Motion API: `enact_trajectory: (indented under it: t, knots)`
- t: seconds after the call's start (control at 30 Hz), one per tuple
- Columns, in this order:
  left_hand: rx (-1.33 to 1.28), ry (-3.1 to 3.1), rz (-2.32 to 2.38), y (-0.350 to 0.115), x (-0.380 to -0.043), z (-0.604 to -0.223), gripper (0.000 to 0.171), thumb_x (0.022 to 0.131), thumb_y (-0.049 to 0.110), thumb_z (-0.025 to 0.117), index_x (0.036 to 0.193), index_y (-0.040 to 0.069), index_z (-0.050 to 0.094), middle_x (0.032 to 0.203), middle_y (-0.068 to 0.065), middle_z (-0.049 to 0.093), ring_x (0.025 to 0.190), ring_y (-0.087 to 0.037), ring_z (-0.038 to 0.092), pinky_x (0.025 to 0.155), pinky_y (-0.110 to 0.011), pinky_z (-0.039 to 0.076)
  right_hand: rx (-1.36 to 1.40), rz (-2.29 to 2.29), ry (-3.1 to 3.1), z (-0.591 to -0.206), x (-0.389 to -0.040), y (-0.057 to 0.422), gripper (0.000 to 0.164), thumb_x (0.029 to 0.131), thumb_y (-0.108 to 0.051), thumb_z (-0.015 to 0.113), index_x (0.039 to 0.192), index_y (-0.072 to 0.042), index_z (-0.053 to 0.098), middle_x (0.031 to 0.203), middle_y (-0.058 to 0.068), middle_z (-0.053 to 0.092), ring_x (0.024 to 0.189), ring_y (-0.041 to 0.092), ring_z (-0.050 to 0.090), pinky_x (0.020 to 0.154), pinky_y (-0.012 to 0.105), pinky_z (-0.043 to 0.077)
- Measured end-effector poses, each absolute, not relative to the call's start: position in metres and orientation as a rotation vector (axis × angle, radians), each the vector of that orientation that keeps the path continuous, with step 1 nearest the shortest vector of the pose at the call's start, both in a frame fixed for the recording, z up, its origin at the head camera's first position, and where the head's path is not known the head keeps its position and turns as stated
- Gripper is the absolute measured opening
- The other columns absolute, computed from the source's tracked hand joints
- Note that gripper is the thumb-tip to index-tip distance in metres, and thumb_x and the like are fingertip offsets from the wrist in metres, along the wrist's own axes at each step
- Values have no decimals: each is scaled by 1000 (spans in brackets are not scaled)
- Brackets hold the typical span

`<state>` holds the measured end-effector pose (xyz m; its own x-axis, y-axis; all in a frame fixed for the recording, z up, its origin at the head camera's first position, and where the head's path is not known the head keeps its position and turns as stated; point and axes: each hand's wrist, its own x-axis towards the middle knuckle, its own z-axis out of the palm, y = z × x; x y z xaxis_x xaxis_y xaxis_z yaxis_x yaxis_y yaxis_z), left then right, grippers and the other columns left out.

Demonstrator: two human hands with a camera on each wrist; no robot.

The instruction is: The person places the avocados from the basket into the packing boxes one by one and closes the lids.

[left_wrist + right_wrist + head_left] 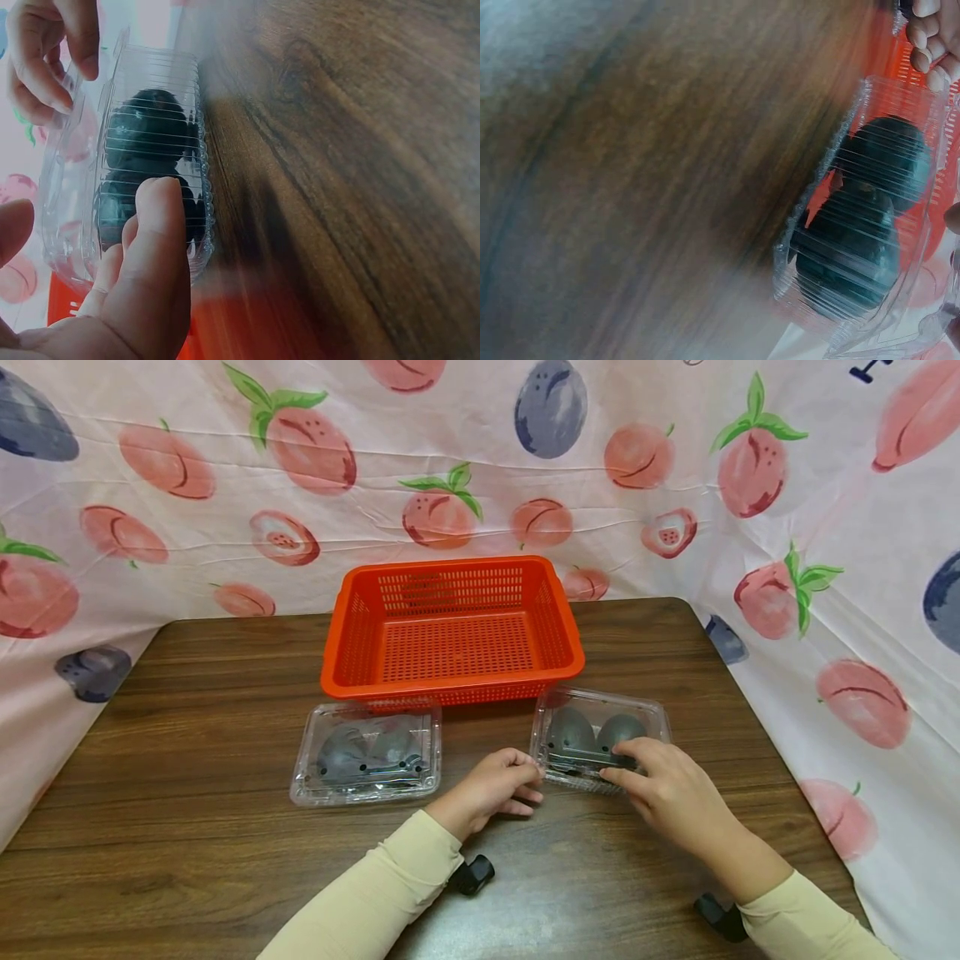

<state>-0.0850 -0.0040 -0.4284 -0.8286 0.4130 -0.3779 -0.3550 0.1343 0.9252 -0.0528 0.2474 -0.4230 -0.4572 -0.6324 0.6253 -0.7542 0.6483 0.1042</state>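
Note:
A clear plastic clamshell box (652,714) stands before the basket, with two dark green, egg-shaped fruits (146,131) inside that look like avocados. My right hand (675,789) pinches the box's lid at its front edge, thumb in front and fingers above. The lid looks slightly raised from the base in the left wrist view. By the box's front left corner is my left hand (491,789), its fingers loosely bent and holding nothing; whether they touch the box I cannot tell. A second clear clamshell box (307,777) with two similar fruits lies to the left, its lid down.
Behind both boxes stands an orange-red perforated basket (450,687) on the brown wooden table (187,843). A fruit-printed cloth (480,443) hangs along the back and right side of the table. A black wrist strap part (472,875) shows under the left sleeve.

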Motion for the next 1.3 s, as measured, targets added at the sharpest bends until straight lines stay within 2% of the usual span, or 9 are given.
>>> enact_trajectory:
  t: [0.27,0.5,0.63,0.77,0.93,1.0,1.07,1.2,1.3]
  knots:
    - [7,1844,1768,-2,-89,-429,19,94,13,51,105,-2,55,103,-19,60,82,-22,66,68,-34,57,1062,234,-2229,-426,-51,247,25,79,-10,58,98,-14,74,107,15,62,96,36,61,77,49,51]
    - [-41,1863,1796,3,-94,-432,15,94,11,48,99,-1,55,89,-8,56,75,-18,63,62,-30,56,1050,231,-2231,-428,-49,245,28,91,-16,46,97,-13,73,108,15,62,96,36,61,77,49,51]
    - [-49,1892,1784,4,-97,-434,10,92,10,49,94,2,56,86,-6,56,73,-17,63,61,-29,55,1046,246,-2247,-428,-48,245,25,83,-11,52,97,-12,73,108,15,62,97,37,61,78,49,51]
    - [-43,1926,1766,6,-97,-435,8,91,9,52,88,4,56,85,-7,59,73,-16,64,61,-29,56,1034,267,-2269,-428,-47,245,28,74,-6,58,97,-11,73,109,15,62,97,36,61,79,49,51]
    - [-33,1953,1757,7,-97,-434,8,91,9,51,85,4,55,85,-6,60,75,-19,65,63,-32,57,996,306,-2278,-425,-43,244,27,82,-10,52,99,-10,73,108,15,63,97,35,61,78,49,51]
    - [-31,1958,1754,7,-97,-433,8,91,9,51,85,4,55,86,-6,60,76,-19,65,64,-33,57,961,335,-2289,-424,-41,244,26,83,-11,54,101,-10,73,108,14,63,97,34,61,77,48,52]
    - [-32,1958,1753,7,-97,-433,8,91,8,51,85,4,55,87,-6,60,75,-18,65,65,-33,57,918,359,-2311,-423,-39,245,26,80,-10,61,104,-9,72,109,13,63,96,32,62,74,47,52]
    - [-29,1956,1757,7,-97,-431,8,91,7,51,84,4,55,86,-7,60,72,-16,64,64,-33,57,792,392,-2381,-421,-33,249,38,70,-6,73,108,-9,70,109,11,62,96,28,61,70,44,52]
    - [-29,1953,1761,7,-97,-431,9,92,7,50,84,4,54,88,-8,62,71,-15,63,63,-32,57,679,435,-2436,-420,-30,253,40,69,-5,77,109,-7,69,109,11,62,98,30,60,72,46,52]
